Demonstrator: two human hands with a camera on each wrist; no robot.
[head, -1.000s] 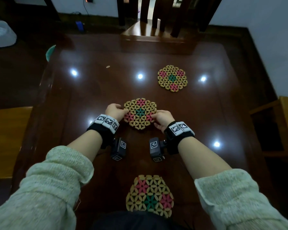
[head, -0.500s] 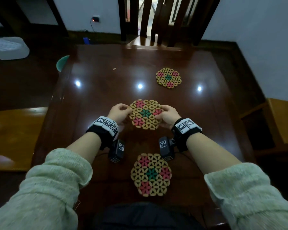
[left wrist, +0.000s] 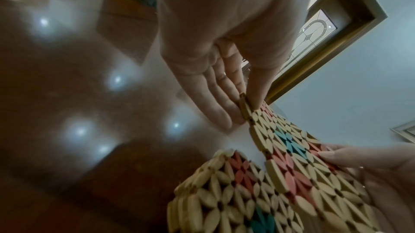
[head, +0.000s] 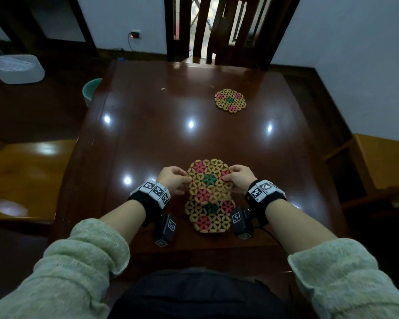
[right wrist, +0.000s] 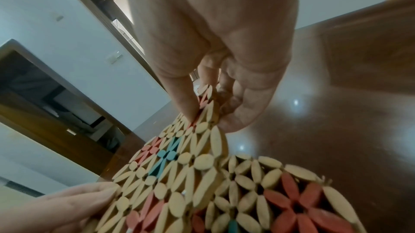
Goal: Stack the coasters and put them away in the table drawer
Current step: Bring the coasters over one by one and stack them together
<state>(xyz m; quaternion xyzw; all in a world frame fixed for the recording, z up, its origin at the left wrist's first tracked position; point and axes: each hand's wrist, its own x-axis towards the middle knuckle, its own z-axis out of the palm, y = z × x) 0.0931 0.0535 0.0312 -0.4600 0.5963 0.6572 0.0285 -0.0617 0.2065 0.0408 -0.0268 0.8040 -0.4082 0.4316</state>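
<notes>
Both hands hold one flower-patterned wooden coaster [head: 208, 180] lifted off the dark table [head: 148, 139]. My left hand [head: 174, 181] pinches its left edge, thumb on top and fingers beneath [left wrist: 244, 110]. My right hand [head: 238, 179] pinches its right edge [right wrist: 206, 110]. The held coaster [left wrist: 289, 146] hangs partly over a second coaster [head: 211, 218] that lies flat near the table's front edge [left wrist: 224, 201] [right wrist: 292, 192]. A third coaster [head: 230, 101] lies at the far right of the table. No drawer is in view.
A wooden chair [head: 217, 31] stands at the table's far side. A teal bucket [head: 91, 88] and a white tub [head: 16, 67] sit on the floor at left. Wooden benches flank the table on the left [head: 28, 176] and right [head: 382, 164].
Both hands have lifted the middle coaster and drawn it toward me, so it now overlaps the near coaster. The head camera has tilted up.
</notes>
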